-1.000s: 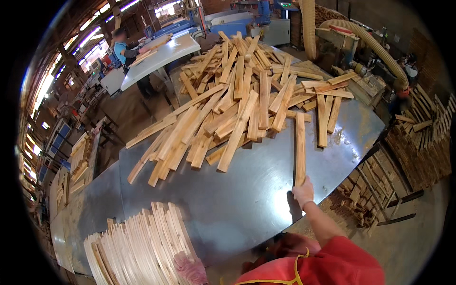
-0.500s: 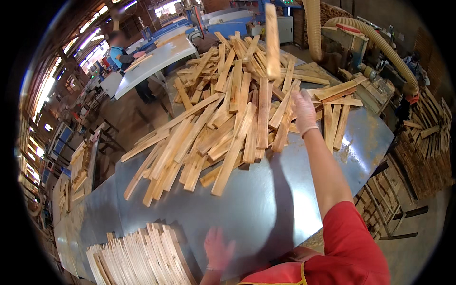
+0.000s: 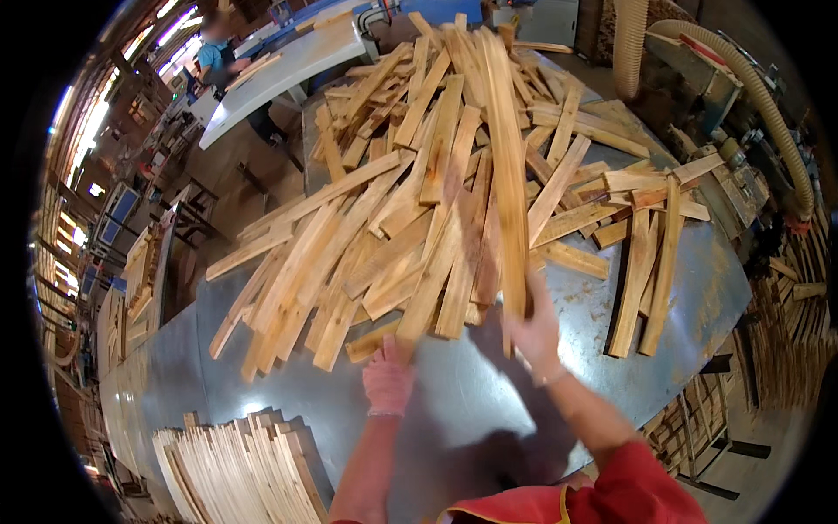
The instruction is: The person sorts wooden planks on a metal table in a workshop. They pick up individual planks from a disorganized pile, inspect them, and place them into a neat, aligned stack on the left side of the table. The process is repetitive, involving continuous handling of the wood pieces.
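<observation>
A long plank slopes over a pile of wood, its near end clasped in the right hand. The left hand, well apart, touches the near end of another board; whether its fingers grip, I cannot tell. The pile lies on a metal table, with pale strips packed side by side at lower left. Farther off, a person in blue stands by a white table.

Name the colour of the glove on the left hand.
The left hand's glove is pink; the head view shows it best.
</observation>
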Tool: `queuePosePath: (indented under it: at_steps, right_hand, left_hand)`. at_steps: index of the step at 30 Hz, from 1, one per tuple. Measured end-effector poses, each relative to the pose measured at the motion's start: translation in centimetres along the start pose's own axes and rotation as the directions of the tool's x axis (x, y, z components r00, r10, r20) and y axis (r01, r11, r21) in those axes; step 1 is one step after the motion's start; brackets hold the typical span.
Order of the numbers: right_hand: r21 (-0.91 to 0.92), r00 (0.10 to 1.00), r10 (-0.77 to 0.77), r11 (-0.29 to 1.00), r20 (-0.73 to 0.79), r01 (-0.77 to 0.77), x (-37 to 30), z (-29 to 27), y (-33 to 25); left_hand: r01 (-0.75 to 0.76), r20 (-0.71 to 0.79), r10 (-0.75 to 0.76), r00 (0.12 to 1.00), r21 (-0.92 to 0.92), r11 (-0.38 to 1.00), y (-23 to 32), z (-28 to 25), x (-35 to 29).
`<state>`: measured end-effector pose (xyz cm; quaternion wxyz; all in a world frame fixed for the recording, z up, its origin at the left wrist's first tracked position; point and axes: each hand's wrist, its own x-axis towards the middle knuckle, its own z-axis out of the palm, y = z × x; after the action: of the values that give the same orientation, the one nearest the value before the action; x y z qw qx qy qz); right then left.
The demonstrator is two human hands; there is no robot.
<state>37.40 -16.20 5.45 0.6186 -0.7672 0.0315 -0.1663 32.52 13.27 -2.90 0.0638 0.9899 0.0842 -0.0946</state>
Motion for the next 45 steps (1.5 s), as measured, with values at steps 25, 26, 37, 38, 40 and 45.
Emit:
queuePosePath:
  at_steps: [25, 26, 37, 38, 40, 45]
  right_hand:
    - [0.444, 0.515, 0.428, 0.261, 0.743, -0.857, -21.7, 8.4, -1.6]
    - [0.367, 0.468, 0.504, 0.292, 0.726, -0.883, -23.7, 7.7, -4.2]
    - [0.023, 1.0, 0.002, 1.0, -0.015, -0.002, 0.3, -3.1, -8.2]
    - [-0.236, 0.991, 0.072, 0.967, -0.11, -0.097, -0.9, -6.4, -5.9]
    - [-0.431, 0.937, -0.035, 0.893, -0.348, -0.127, -2.1, -15.8, 2.8]
    - [-0.769, 0.851, 0.255, 0.364, -0.46, -0.525, -4.0, -28.1, 10.1]
  left_hand:
    - [0.131, -0.283, -0.307, 0.909, -0.504, 0.854, -18.1, 0.6, -37.5]
    - [0.192, -0.319, -0.313, 0.895, -0.357, 0.914, -20.0, 1.3, -39.1]
    - [0.465, -0.361, -0.39, 0.847, 0.146, 0.873, -27.5, 4.4, -41.5]
    - [0.458, -0.35, -0.388, 0.853, 0.143, 0.877, -26.8, 4.1, -41.6]
    - [0.38, -0.316, -0.327, 0.891, 0.125, 0.916, -24.4, 3.4, -39.5]
    - [0.102, -0.174, -0.098, 0.98, 0.012, 0.995, -16.5, 3.5, -34.0]
